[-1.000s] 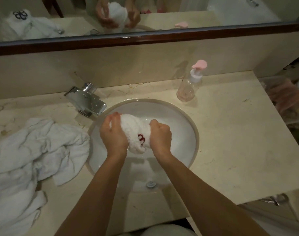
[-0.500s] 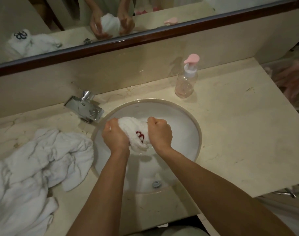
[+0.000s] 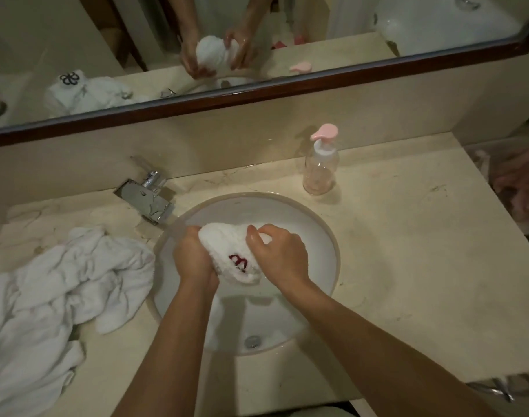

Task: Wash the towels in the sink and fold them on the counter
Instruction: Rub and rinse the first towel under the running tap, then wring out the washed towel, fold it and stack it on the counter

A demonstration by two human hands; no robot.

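Both hands' fingers, left hand and right hand, grip small towel over sink

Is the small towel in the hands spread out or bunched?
Bunched: both hands squeeze the small towel into a wad over the sink.

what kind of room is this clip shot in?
Most likely a bathroom, perhaps a hotel's: a round sink set in a marble-look counter, a wall mirror behind it, and a pump soap bottle. Both hands grip a white towel over the basin.
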